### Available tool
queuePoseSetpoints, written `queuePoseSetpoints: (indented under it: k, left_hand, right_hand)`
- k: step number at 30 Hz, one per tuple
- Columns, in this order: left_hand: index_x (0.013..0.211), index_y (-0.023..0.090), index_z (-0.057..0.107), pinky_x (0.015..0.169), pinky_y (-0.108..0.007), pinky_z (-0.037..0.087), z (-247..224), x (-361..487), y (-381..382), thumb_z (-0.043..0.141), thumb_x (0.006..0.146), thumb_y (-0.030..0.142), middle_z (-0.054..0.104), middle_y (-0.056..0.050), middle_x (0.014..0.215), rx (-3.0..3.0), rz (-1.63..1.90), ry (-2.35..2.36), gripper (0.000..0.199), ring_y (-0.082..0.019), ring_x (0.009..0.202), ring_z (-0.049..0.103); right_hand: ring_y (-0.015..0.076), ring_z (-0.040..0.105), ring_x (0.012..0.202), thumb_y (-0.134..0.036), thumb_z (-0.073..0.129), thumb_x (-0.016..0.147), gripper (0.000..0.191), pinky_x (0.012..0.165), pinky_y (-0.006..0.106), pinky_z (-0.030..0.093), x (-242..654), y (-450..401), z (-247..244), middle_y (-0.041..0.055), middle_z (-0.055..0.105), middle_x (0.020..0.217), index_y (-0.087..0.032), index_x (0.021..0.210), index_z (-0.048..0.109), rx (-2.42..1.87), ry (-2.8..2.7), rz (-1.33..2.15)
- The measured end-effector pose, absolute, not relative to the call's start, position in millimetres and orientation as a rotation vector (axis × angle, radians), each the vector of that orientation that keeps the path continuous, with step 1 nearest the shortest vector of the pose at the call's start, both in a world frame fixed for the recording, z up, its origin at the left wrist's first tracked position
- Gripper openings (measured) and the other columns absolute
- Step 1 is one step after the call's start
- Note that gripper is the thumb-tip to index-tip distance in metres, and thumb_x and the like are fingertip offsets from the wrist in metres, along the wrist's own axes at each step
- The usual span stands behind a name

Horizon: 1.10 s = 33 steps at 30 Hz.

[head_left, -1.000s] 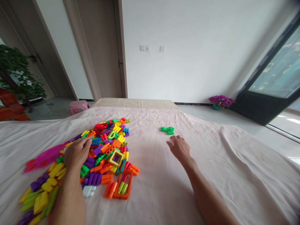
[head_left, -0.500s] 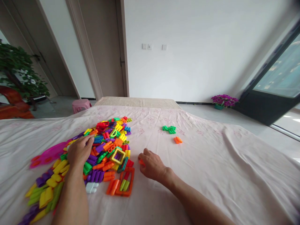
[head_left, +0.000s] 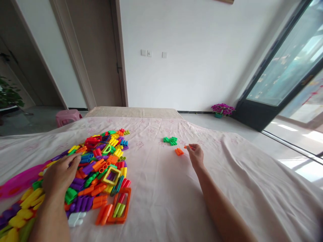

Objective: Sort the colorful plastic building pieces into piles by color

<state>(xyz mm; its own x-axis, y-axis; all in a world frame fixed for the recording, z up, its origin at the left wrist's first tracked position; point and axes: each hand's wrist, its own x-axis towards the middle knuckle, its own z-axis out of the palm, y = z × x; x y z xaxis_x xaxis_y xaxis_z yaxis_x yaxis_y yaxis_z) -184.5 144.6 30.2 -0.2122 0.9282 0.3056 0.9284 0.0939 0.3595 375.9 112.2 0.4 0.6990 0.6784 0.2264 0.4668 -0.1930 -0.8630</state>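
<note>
A large pile of colourful plastic pieces [head_left: 101,168] covers the left part of the cloth. Over its left side is my left hand [head_left: 60,171], thumb and fingers close together near blue and orange pieces; whether it grips one is hidden. Farther right, my right hand [head_left: 195,155] pinches an orange piece [head_left: 188,147] at its fingertips. Just left of that hand lies another orange piece [head_left: 179,152] on the cloth. Several green pieces [head_left: 171,140] sit together slightly behind it. An orange square frame [head_left: 129,205] rests at the pile's near right edge.
The pale flowered cloth [head_left: 156,188] spreads over the table. A pink tray [head_left: 22,179] lies left of the pile. Beyond the table are a pink stool [head_left: 68,117], purple flowers in a pot [head_left: 222,109] and a glass door [head_left: 277,77].
My right hand has moved right and away from me, from beside the pile to near the orange and green pieces. The view has turned right. My left hand remains over the pile.
</note>
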Motion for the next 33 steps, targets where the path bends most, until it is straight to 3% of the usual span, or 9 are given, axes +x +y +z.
queuePoseSetpoints:
  k: [5,11,16,20,24,28,33]
  left_hand:
    - [0.124,0.021,0.067,0.089,-0.059,0.05,25.7,-187.8,147.3,0.024,0.094,0.062,0.066,-0.016,0.126,-1.961,-0.779,-2.351,0.067,-0.043,0.11,0.061]
    - [0.122,0.022,0.069,0.086,-0.056,0.051,24.6,-186.7,147.2,0.03,0.095,0.056,0.068,-0.012,0.124,-1.94,-0.833,-2.318,0.059,-0.041,0.105,0.063]
    - [0.12,0.022,0.071,0.088,-0.047,0.051,30.3,-180.7,143.8,0.034,0.096,0.049,0.068,-0.009,0.125,-1.933,-0.847,-2.294,0.052,-0.034,0.105,0.064]
    - [0.119,0.022,0.072,0.09,-0.041,0.049,31.0,-178.4,144.0,0.036,0.095,0.047,0.07,-0.008,0.123,-1.908,-0.879,-2.286,0.05,-0.031,0.108,0.064]
    - [0.119,0.023,0.072,0.088,-0.04,0.049,31.0,-178.0,143.8,0.037,0.095,0.047,0.07,-0.007,0.123,-1.901,-0.898,-2.281,0.049,-0.031,0.108,0.064]
    - [0.119,0.022,0.072,0.089,-0.04,0.048,31.7,-177.5,142.7,0.037,0.095,0.046,0.07,-0.008,0.123,-1.93,-0.928,-2.254,0.049,-0.03,0.108,0.064]
    - [0.118,0.022,0.072,0.091,-0.04,0.047,32.5,-177.2,141.8,0.036,0.095,0.047,0.069,-0.007,0.124,-1.925,-0.936,-2.257,0.05,-0.03,0.111,0.063]
  right_hand:
    - [0.0239,0.065,0.097,-0.034,0.057,0.081,0.026,0.084,0.034,0.048,382.0,111.8,-17.3,0.0076,0.072,0.105,-0.02,0.099,0.069,-1.992,-1.185,0.25]
    - [0.0287,0.046,0.132,-0.042,0.051,0.092,0.044,0.107,0.042,0.038,364.4,115.2,-19.3,0.0061,0.06,0.139,-0.027,0.132,0.063,-1.98,-1.659,0.089]
    - [0.0273,0.047,0.133,-0.035,0.043,0.099,0.04,0.114,0.046,0.03,357.3,115.6,-20.2,0.0078,0.061,0.137,-0.024,0.13,0.065,-1.973,-1.815,-0.006]
    - [0.0328,0.04,0.139,-0.029,0.052,0.094,0.034,0.113,0.055,0.029,329.9,106.5,-4.3,0.0068,0.058,0.14,-0.028,0.124,0.068,-1.932,-1.748,-0.15]
    - [0.0239,0.061,0.111,-0.02,0.059,0.089,0.03,0.098,0.04,0.047,253.1,88.5,15.6,0.0084,0.07,0.117,-0.024,0.116,0.069,-1.442,-2.102,0.261]
    - [0.0198,0.057,0.118,-0.009,0.062,0.08,0.048,0.102,0.034,0.044,174.1,78.2,21.4,0.0052,0.066,0.127,-0.026,0.125,0.064,-0.905,-2.438,0.535]
    - [0.0208,0.057,0.108,-0.021,0.065,0.082,0.029,0.089,0.032,0.046,139.8,84.1,26.1,0.005,0.063,0.122,-0.026,0.11,0.068,-0.929,-2.609,0.45]
